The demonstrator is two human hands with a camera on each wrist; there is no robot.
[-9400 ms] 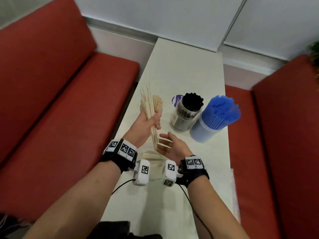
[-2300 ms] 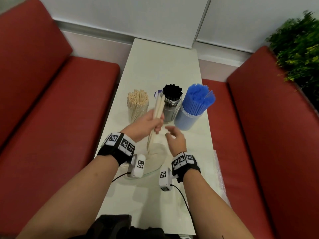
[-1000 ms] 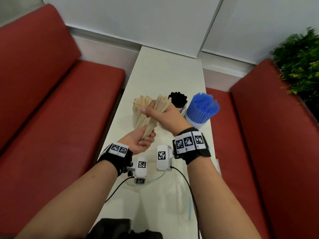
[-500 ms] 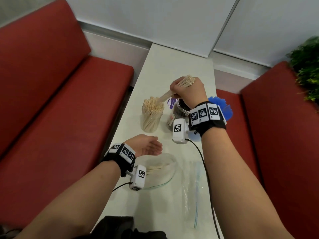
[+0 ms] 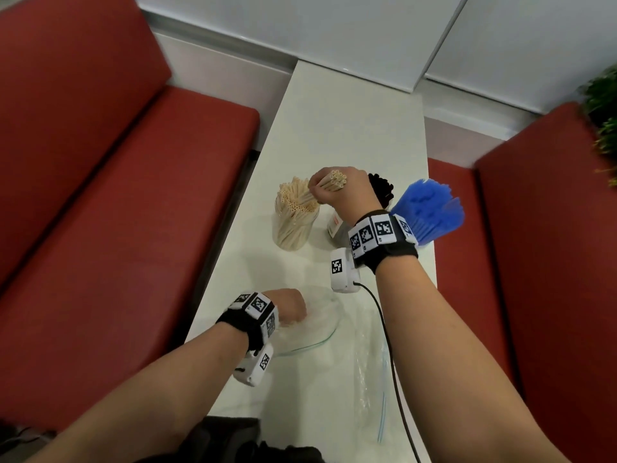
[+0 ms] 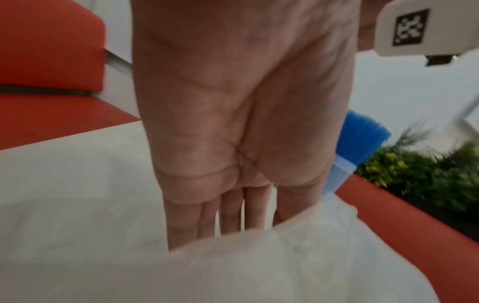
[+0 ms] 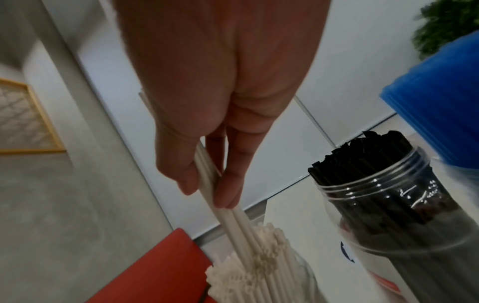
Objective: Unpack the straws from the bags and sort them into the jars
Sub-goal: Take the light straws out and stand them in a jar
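Overhead, right hand [image 5: 345, 192] grips beige straws [image 5: 334, 181] entering their jar [image 5: 293, 225]; wrist view shows left hand [image 6: 241, 123] straight-fingered in bag [image 6: 298, 266]

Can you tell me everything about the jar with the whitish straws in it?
The clear jar stands upright on the white table, leftmost of three and apart from the black-straw jar. It looks like see-through plastic or glass, has no lid, and is packed with pale cream straws that poke above its rim. The right hand grips another bundle, tilted, its lower ends among those straws.
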